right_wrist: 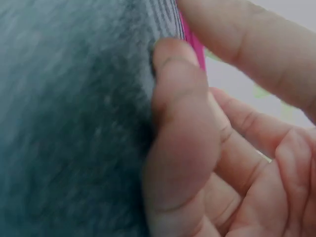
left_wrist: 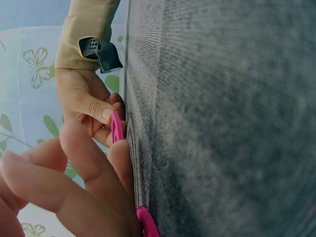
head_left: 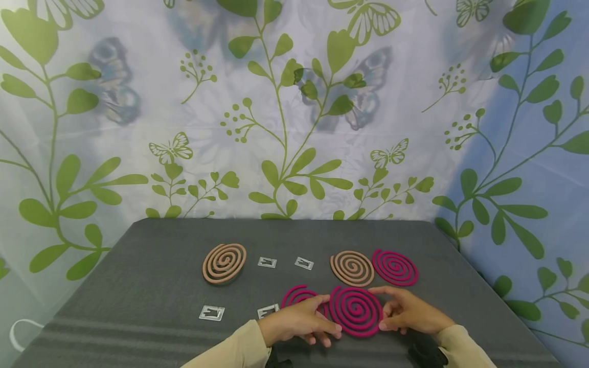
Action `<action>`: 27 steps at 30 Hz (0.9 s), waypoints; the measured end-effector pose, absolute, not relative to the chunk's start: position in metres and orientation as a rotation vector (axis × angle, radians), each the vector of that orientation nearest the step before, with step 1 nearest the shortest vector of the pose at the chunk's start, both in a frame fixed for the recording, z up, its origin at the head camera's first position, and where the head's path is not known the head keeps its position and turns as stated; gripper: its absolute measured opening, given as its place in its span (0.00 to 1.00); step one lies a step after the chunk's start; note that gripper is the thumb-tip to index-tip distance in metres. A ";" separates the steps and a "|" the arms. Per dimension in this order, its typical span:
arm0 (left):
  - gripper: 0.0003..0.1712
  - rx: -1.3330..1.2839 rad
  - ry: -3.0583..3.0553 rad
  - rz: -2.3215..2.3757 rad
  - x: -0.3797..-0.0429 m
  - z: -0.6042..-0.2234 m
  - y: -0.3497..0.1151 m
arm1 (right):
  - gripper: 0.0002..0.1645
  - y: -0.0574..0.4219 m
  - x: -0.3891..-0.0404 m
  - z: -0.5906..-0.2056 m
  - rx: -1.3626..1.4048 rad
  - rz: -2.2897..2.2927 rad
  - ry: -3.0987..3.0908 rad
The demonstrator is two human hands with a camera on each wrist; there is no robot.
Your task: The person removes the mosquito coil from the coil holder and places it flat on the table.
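A pink mosquito coil (head_left: 356, 311) lies near the table's front, between the two hands. My left hand (head_left: 299, 322) holds its left edge, with index finger and thumb spread along the rim. On the opposite edge, my right hand (head_left: 405, 309) grips the coil, index finger at the upper rim and thumb lower down, the other fingers curled under. The left wrist view shows that coil (left_wrist: 116, 127) edge-on, by the right thumb. A second pink coil (head_left: 299, 294) is partly hidden behind the left hand. In the right wrist view, only a pink sliver (right_wrist: 196, 47) shows between the fingers.
Farther back lie a tan coil (head_left: 352, 268) beside a pink coil (head_left: 395, 267), and another tan coil (head_left: 224, 263) at left. Several metal coil stands (head_left: 212, 313) are spread over the grey table (head_left: 152, 286). A leaf-patterned curtain (head_left: 294, 128) hangs behind.
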State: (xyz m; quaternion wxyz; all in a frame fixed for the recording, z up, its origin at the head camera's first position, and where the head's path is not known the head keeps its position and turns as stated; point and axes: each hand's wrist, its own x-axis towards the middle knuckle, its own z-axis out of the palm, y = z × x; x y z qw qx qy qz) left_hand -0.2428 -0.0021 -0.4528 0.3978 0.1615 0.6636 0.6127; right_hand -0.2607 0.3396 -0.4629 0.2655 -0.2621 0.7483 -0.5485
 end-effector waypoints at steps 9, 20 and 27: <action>0.68 0.414 1.598 1.584 -0.273 -0.506 0.001 | 0.47 0.331 -0.264 -0.463 -0.666 -1.464 2.073; 0.49 0.503 1.833 1.567 -0.222 -0.435 -0.011 | 0.46 0.310 -0.246 -0.438 -0.585 -1.447 2.187; 0.41 0.617 1.929 1.610 -0.216 -0.426 -0.026 | 0.38 0.303 -0.245 -0.433 -0.699 -1.504 2.134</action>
